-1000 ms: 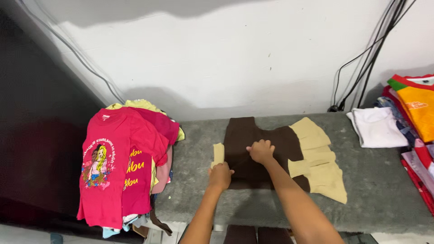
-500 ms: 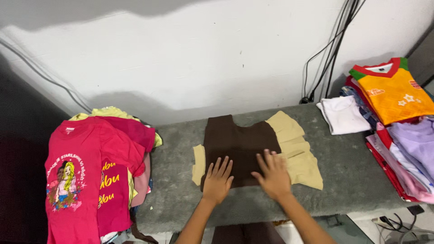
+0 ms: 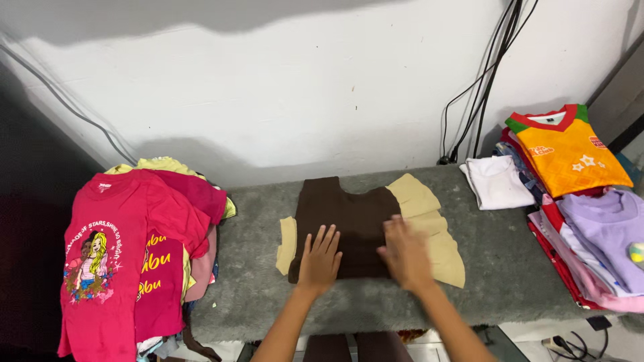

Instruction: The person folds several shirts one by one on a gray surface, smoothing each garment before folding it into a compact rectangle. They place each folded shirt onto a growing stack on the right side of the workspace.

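Pressing down flat, left hand (image 3: 320, 260) lay with fingers spread wide on the lower left part of the brown and beige garment (image 3: 349, 214), palm on the cloth, pinching nothing. Right hand (image 3: 405, 256), slightly blurred, rested open just beside it on the lower right part, across the seam where brown met the beige ruffled sleeve (image 3: 436, 231), fingers loosely splayed, gripping nothing either. Sat spread out, that garment, in the middle of the grey padded table (image 3: 523, 268), neckline toward the white wall (image 3: 302, 87), a second beige sleeve (image 3: 287, 245) poking out at its left edge. Heaped at the table's left end, well apart from the hands, a pile of clothes topped by a pink printed T-shirt (image 3: 114, 248), hanging over the edge. Folded at the right end, a white garment (image 3: 498, 182), and beyond it a stack topped by an orange jersey (image 3: 567, 149) with red and green collar trim, with lilac clothes (image 3: 607, 228) lying in front of that. Dangling down the wall to the table's back edge, black cables (image 3: 479, 80).
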